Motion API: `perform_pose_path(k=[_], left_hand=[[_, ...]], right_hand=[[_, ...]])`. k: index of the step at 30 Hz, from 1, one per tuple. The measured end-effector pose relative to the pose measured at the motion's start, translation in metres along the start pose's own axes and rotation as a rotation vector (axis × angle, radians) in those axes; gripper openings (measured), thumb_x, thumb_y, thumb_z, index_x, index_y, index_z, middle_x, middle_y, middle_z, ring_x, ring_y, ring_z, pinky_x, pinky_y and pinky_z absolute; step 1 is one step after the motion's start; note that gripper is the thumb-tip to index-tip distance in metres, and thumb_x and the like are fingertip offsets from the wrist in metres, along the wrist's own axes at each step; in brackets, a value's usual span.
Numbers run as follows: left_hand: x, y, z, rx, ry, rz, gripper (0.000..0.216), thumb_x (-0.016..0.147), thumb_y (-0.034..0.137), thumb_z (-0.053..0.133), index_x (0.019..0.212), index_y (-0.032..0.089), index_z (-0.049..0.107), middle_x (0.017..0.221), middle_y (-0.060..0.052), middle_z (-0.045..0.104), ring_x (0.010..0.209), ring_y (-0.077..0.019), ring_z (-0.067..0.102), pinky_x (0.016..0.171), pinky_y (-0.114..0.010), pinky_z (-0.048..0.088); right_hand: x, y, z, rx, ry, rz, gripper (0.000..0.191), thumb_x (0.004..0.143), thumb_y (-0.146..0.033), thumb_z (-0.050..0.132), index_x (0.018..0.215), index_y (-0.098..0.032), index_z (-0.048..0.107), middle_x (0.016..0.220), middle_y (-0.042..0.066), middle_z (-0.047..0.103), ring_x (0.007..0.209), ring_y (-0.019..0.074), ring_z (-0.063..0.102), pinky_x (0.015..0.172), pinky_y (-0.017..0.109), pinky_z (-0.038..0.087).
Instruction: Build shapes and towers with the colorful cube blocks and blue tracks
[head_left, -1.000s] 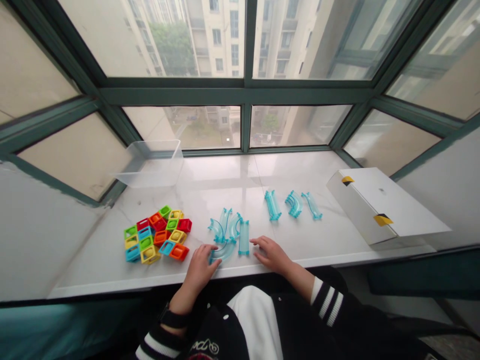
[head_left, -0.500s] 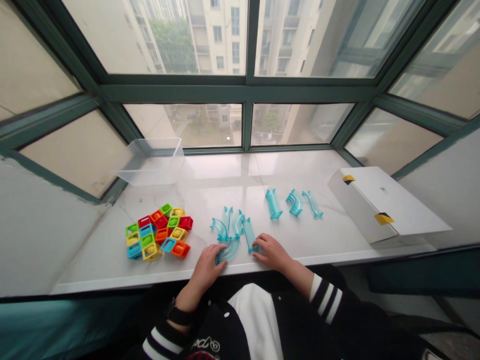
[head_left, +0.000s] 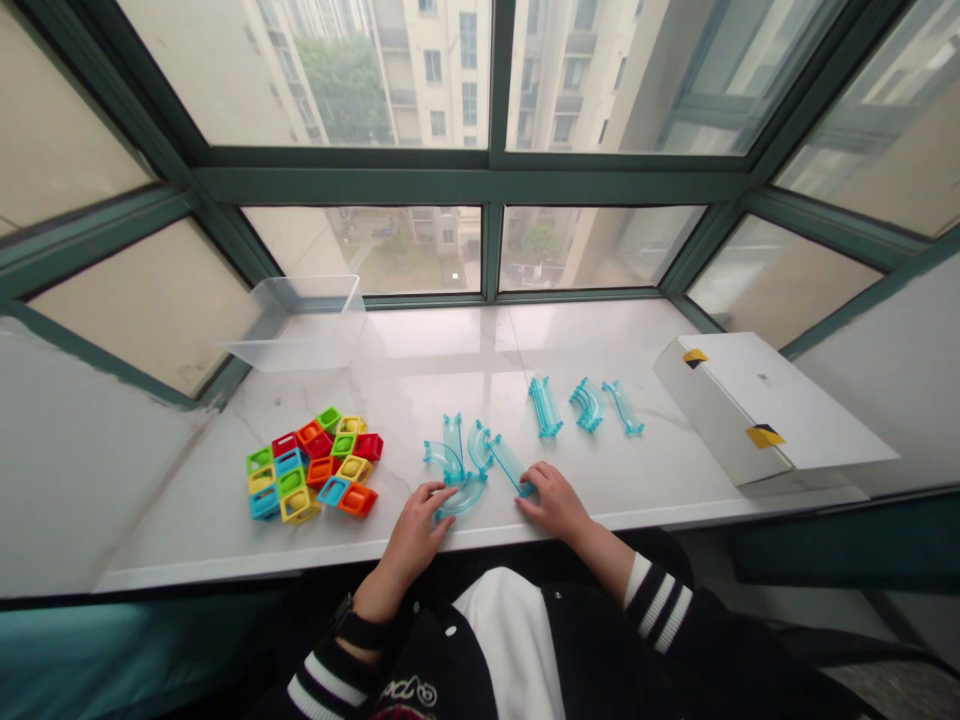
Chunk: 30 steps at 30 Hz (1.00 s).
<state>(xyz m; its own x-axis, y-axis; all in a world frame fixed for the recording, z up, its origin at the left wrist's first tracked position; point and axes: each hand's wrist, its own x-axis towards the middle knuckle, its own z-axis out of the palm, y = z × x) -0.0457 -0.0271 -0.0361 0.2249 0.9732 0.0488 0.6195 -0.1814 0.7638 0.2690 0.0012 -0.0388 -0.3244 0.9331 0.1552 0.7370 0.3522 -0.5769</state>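
Several clear blue track pieces [head_left: 457,460] lie in a cluster near the sill's front edge. My left hand [head_left: 416,530] rests with its fingertips on a curved piece [head_left: 466,494] at the cluster's front. My right hand [head_left: 553,502] has its fingers curled on the near end of a straight piece [head_left: 508,460], which lies slanted to the upper left. Three more blue track pieces [head_left: 586,405] lie farther back on the right.
Several coloured hollow blocks [head_left: 311,465] sit in a patch to the left. A clear plastic bin [head_left: 300,325] stands at the back left by the window. A white box [head_left: 765,410] lies at the right end of the white sill [head_left: 450,350].
My right hand took the near end of the straight piece and swung it rightward, so it now lies slanted. My left hand slid slightly right along the curved piece.
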Motion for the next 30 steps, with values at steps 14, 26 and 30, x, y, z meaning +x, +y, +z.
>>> perform_pose_path(k=[14,26,30], left_hand=[[0.029,-0.01,-0.011,-0.04,0.206,-0.234,0.052,0.093,0.051,0.061,0.134,0.02,0.055,0.123,-0.013,0.066,0.095,-0.0253,0.07,0.089,-0.044,0.058],[0.098,-0.029,-0.025,-0.121,0.137,-0.418,0.025,0.082,0.039,0.072,0.099,0.021,0.069,0.079,-0.005,0.069,0.08,-0.0249,0.067,0.075,-0.034,0.05],[0.096,-0.033,-0.023,-0.217,0.156,-0.439,0.016,0.079,0.033,0.072,0.088,0.023,0.065,0.073,-0.002,0.066,0.067,-0.0198,0.062,0.063,-0.029,0.047]], right_hand=[[-0.002,0.007,0.004,0.063,0.077,-0.013,0.029,0.084,-0.022,0.078,0.112,-0.023,0.069,0.115,0.01,0.059,0.109,0.0275,0.062,0.101,0.045,0.054],[0.02,-0.032,-0.004,0.037,0.095,-0.19,0.037,0.092,-0.025,0.07,0.129,-0.025,0.066,0.126,0.012,0.066,0.121,0.0306,0.059,0.108,0.051,0.047],[0.033,-0.049,0.005,-0.004,-0.066,-0.316,0.044,0.09,-0.028,0.074,0.133,-0.027,0.067,0.133,0.01,0.068,0.129,0.0314,0.056,0.112,0.052,0.043]])
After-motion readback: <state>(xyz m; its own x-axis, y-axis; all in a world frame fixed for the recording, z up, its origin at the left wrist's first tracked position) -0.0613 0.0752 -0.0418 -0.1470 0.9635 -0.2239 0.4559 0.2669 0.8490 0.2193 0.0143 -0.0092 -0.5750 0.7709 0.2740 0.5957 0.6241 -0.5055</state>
